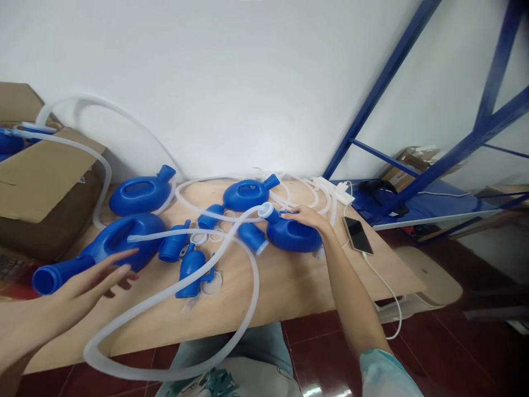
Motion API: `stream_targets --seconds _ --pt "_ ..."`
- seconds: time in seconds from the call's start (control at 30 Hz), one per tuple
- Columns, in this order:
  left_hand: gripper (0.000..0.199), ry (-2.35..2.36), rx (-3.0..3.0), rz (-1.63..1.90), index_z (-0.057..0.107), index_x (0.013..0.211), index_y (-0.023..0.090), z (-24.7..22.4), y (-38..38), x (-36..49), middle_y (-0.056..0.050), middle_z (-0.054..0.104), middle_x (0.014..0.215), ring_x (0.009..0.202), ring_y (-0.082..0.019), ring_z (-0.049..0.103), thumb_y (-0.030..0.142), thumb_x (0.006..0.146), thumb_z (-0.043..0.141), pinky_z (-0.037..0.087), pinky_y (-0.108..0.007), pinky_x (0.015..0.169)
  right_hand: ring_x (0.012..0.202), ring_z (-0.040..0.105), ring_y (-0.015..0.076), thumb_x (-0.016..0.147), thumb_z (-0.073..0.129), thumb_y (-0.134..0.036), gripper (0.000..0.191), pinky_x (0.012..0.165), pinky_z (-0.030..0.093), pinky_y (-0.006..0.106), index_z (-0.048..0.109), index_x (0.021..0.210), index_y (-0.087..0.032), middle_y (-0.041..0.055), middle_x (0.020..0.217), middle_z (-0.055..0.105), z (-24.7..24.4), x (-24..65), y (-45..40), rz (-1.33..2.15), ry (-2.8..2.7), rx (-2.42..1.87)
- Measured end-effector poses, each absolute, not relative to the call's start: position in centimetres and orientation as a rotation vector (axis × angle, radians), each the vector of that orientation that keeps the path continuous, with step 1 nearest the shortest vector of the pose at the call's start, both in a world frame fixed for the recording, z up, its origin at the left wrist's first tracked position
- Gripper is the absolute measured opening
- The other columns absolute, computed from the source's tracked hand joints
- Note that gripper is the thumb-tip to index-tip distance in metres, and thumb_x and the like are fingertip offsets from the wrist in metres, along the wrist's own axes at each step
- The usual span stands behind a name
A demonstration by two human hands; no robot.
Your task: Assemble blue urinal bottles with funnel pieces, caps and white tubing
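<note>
My right hand (309, 216) rests on the blue bottle (293, 236) at the table's right, its fingers wrapped at the handle near the neck. A white ring cap (266, 210) sits on that bottle's mouth, joined to a translucent hose (173, 289) that loops toward me. My left hand (99, 278) hovers with fingers apart in front of a large blue bottle (136, 237), whose open mouth points left. The free end of the hose lies over this bottle. Between my hands lie small blue containers, one of them (192, 270) near the front, and a clear ring (211, 283).
Two more blue bottles (142, 196) (247, 194) stand at the back of the wooden table (289, 286). A cardboard box (49, 193) is at left. A phone (359, 236), power strip (334, 190) and blue metal frame (384, 71) are at right.
</note>
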State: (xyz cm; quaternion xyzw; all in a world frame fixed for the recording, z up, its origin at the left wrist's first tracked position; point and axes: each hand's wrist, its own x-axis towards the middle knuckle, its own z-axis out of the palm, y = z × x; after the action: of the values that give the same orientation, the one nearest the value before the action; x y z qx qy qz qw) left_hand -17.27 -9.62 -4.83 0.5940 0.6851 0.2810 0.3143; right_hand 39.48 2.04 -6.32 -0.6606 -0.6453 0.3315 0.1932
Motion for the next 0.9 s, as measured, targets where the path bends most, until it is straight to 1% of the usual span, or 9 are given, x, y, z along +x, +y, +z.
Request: stream_targets --seconds 0.1,0.17,0.23,0.3,0.4,0.5,0.67,0.77,0.9 --pt "0.1 1.931 1.59 0.606 0.048 0.156 0.028 -4.0 -6.7 -15.7 -0.003 0.081 0.088 0.08 -0.03 0.077 0.082 0.073 0.061 0.06 -0.035 0.064 0.067 0.061 0.0197 0.076 0.072 -0.077 0.061 0.064 0.043 0.029 0.079 0.079 -0.016 0.0023 0.064 0.068 -6.6 39.5 1.7 0.844 -1.854 -1.831" --pt "0.099 1.993 1.614 0.551 0.038 0.161 0.025 -4.6 -4.9 -14.8 -0.001 0.08 0.083 0.07 -0.027 0.075 0.076 0.079 0.061 0.056 -0.031 0.058 0.075 0.064 0.0213 0.079 0.07 -0.076 0.059 0.069 0.044 0.029 0.078 0.081 -0.017 0.0033 0.072 0.071 -6.9 39.5 1.5 0.746 -1.874 -1.806" --pt "0.087 1.995 1.683 0.548 0.055 0.148 0.023 -6.0 -3.3 -14.1 -0.001 0.078 0.074 0.062 -0.027 0.072 0.073 0.077 0.066 0.05 -0.027 0.054 0.082 0.065 0.0224 0.083 0.069 -0.073 0.056 0.075 0.045 0.03 0.076 0.082 -0.018 0.0042 0.08 0.074 -7.3 39.5 1.3 0.631 -1.887 -1.777" --pt "0.067 1.965 1.834 0.646 0.072 0.117 0.024 -7.6 -2.2 -13.7 -0.001 0.075 0.066 0.056 -0.026 0.068 0.073 0.071 0.071 0.043 -0.024 0.05 0.088 0.066 0.0232 0.085 0.069 -0.067 0.05 0.081 0.048 0.031 0.075 0.089 -0.018 0.0053 0.089 0.075 -7.7 39.5 1.2 0.511 -1.884 -1.727" --pt "0.05 1.89 2.045 0.872 0.073 0.089 0.027 -9.1 -1.6 -13.1 0.001 0.071 0.058 0.049 -0.025 0.062 0.072 0.069 0.076 0.035 -0.022 0.047 0.105 0.066 0.0277 0.092 0.067 -0.056 0.039 0.097 0.049 0.04 0.074 0.108 -0.02 0.0099 0.11 0.073 -8.3 39.3 0.7 0.25 -1.9 -1.585" --pt "0.043 1.857 2.094 1.025 0.075 0.099 0.03 -8.7 -2.0 -12.4 0.002 0.075 0.065 0.054 -0.025 0.065 0.066 0.076 0.076 0.039 -0.023 0.05 0.121 0.06 0.0315 0.103 0.054 -0.041 0.03 0.109 0.044 0.049 0.076 0.113 -0.022 0.0136 0.121 0.07 -9.1 37.6 -0.8 -0.007 -1.964 -1.476" --pt "0.051 1.845 1.993 1.209 0.072 0.129 0.032 -5.7 -2.4 -10.9 0.001 0.079 0.085 0.073 -0.024 0.073 0.059 0.086 0.072 0.052 -0.025 0.068 0.109 0.065 0.0294 0.108 0.049 -0.045 0.038 0.101 0.05 0.044 0.077 0.118 -0.021 0.0132 0.114 0.074 -11.8 31.6 -4.4 0.062 -2.204 -1.422" --pt "0.053 1.762 1.938 1.433 0.072 0.131 0.03 -4.0 -2.2 -9.4 0.0 0.079 0.09 0.081 -0.021 0.074 0.055 0.085 0.076 0.055 -0.025 0.072 0.126 0.061 0.0347 0.102 0.059 -0.056 0.054 0.107 0.05 0.048 0.065 0.144 -0.022 0.0167 0.141 0.065 -13.3 28.4 -5.7 0.081 -2.215 -1.538" --pt "0.053 1.429 1.867 1.633 0.071 0.126 0.024 -2.9 -2.3 -6.6 -0.005 0.077 0.117 0.095 -0.02 0.076 0.048 0.08 0.085 0.058 -0.023 0.073 0.142 0.052 0.0399 0.101 0.06 -0.058 0.071 0.106 0.053 0.055 0.044 0.162 -0.027 0.0177 0.161 0.047 -13.4 26.8 -5.9 0.274 -2.26 -1.683"
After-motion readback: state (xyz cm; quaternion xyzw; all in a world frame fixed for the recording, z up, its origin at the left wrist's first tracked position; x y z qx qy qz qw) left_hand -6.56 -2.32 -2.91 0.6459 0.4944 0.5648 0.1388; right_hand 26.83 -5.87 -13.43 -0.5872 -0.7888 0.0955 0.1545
